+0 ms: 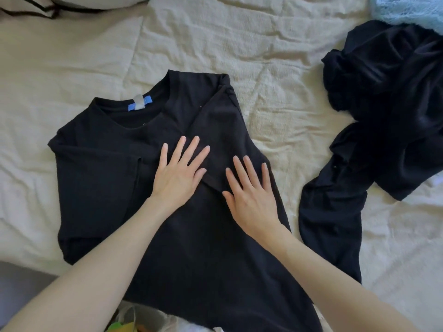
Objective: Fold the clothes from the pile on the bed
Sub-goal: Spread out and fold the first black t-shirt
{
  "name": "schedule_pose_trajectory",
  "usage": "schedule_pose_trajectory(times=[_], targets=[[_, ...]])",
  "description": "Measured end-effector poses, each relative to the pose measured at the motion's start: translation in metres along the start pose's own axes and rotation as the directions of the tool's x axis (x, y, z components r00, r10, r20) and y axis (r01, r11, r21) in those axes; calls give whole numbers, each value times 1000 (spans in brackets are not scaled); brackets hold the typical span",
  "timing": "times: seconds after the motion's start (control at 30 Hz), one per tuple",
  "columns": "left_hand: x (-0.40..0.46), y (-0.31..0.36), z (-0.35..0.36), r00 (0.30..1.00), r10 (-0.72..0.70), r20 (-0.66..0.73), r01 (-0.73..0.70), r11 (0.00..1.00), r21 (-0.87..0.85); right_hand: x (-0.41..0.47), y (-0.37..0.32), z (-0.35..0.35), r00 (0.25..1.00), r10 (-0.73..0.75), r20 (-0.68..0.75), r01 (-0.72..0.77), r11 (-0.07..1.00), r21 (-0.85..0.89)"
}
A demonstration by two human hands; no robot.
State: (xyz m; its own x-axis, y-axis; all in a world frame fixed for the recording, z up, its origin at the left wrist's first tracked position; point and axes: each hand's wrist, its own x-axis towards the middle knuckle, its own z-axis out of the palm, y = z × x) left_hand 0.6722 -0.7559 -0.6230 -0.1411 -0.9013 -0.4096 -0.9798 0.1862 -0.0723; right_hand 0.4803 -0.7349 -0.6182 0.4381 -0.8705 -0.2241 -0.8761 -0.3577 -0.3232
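A black T-shirt (100, 178) with a blue neck label lies flat on the cream bed cover (275, 68), collar pointing away from me. Its right sleeve and side are folded inward across the chest, and the left sleeve is folded in too. My left hand (178, 173) rests flat on the middle of the shirt with fingers spread. My right hand (251, 192) lies flat beside it on the folded-over part, palm down. Neither hand grips any cloth. A heap of dark unfolded clothes (383, 111) lies to the right.
A pale blue fuzzy fabric (407, 10) sits at the top right corner. A pillow with dark trim (60, 3) is at the top left. Below the bed's near edge I see a clear bag with green and yellow things (129, 324).
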Motion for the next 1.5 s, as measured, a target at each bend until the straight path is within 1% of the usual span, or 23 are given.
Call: schedule_pose_trajectory(times=[0.07,0.17,0.27,0.4,0.5,0.53,0.57,0.6,0.63,0.7,0.77,0.83,0.87,0.93,0.97,1.07,1.2,1.27,1.4,1.47,1.5], targets=[[-2,-2,-4,1000,-24,-14,24,1000,-20,-15,8,6,998,7,56,-4,998,-55],[-20,-5,-13,994,-87,-72,75,984,-160,-39,10,8,998,32,56,-28,996,-83],[-63,-16,-9,970,-221,-103,181,937,-300,-58,-8,7,998,41,55,-37,996,-77],[-127,-53,7,882,-468,-51,406,811,-421,-74,-50,9,996,-32,87,37,997,-62],[-164,-91,25,804,-595,-9,519,709,-478,-79,-82,19,991,-72,113,79,995,-59],[-173,-103,32,769,-639,15,549,648,-527,-81,-92,23,989,-74,125,82,995,-57],[-180,-113,38,723,-688,56,577,559,-596,-84,-100,28,988,-70,140,78,996,-54],[-184,-122,45,669,-735,107,597,446,-666,-88,-106,33,986,-60,158,69,996,-50],[-187,-129,52,620,-769,157,599,334,-728,-92,-111,37,984,-46,174,55,997,-45],[-194,-136,64,560,-795,232,544,143,-827,-104,-115,45,981,-5,192,13,999,-39],[-206,-135,75,549,-778,306,468,-17,-883,-118,-112,49,987,34,160,-27,999,-47],[-224,-129,88,596,-695,402,435,-142,-889,-133,-108,51,991,68,116,-64,997,-42],[-235,-124,96,628,-638,445,437,-184,-880,-142,-105,52,991,85,102,-81,996,-41],[-259,-109,113,674,-530,515,479,-217,-851,-158,-98,52,989,131,72,-128,991,-41],[-271,-101,121,680,-489,547,510,-221,-831,-166,-93,52,985,165,49,-163,986,-38],[-302,-77,143,657,-433,617,570,-249,-783,-185,-77,48,957,291,-2,-291,957,-8],[-330,-49,163,594,-452,666,618,-273,-737,-216,-56,46,899,435,-43,-434,900,32],[-340,-36,169,553,-480,682,652,-261,-712,-229,-45,45,842,535,-68,-530,844,83],[-362,-13,177,513,-495,701,701,-229,-675,-247,-21,44,659,747,-91,-731,664,159],[-376,-1,179,499,-522,692,708,-215,-673,-254,-8,43,576,815,-58,-790,574,218],[-383,5,179,490,-543,682,703,-216,-677,-257,-1,43,536,844,-2,-807,513,291]])
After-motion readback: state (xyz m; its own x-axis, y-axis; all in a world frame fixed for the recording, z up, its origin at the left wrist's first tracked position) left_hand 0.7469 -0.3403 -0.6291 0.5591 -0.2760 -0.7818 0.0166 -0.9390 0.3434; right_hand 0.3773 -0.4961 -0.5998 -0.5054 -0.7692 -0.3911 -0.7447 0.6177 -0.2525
